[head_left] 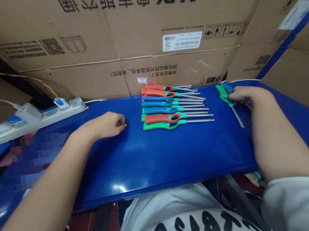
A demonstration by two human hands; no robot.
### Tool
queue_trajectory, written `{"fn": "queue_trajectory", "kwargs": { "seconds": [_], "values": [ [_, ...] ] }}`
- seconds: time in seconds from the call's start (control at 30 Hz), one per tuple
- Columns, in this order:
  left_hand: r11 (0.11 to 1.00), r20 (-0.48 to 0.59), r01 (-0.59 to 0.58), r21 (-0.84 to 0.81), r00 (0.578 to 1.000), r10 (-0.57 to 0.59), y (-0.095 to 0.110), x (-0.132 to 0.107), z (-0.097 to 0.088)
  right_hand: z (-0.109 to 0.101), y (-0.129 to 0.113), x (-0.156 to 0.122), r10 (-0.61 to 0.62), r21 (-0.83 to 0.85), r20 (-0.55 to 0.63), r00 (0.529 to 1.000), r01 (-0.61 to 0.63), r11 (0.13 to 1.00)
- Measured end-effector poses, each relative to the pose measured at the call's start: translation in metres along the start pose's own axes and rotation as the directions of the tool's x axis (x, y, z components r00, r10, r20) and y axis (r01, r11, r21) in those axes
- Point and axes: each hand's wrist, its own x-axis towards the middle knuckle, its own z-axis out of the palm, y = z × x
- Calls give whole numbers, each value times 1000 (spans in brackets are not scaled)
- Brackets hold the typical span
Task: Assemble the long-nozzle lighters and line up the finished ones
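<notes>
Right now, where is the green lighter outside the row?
In the head view, the green lighter lies on the right of the blue table, touched by the right hand, right of the row of lighters.

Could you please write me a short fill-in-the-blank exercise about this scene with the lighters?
1. The right hand touches the green lighter, while the closed left hand rests on the ____ table.
2. The row of lighters lies between the two ____.
3. The power strip lies on the person's ____ side.
4. Behind the table stand ____ boxes.
Missing words: blue; hands; left; cardboard.
</notes>
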Motion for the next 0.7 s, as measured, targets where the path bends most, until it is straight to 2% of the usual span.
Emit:
{"fn": "queue_trajectory", "kwargs": {
  "seconds": [0.1,0.17,0.27,0.43,0.57,0.7],
  "values": [
    [997,2,22,-70,1000,-22,-2,-3,-4,-5,1,0,256,-49,56,965,-254,966],
    [993,20,33,-114,999,-31,-4,-7,-8,-8,0,1,337,-56,4,942,-336,940],
    [978,116,53,-201,993,-30,-8,-16,-16,-10,-1,3,403,-42,-58,913,-406,913],
    [971,265,69,-227,964,-7,-11,-25,-23,-8,-7,5,498,-11,-26,867,-498,867],
    [974,294,96,-204,955,-32,-12,-24,-24,-9,-13,3,531,-16,-48,846,-532,846],
    [973,260,77,-218,965,-18,-11,-21,-22,-11,-15,-3,518,-36,-84,851,-522,852]
  ]
}}
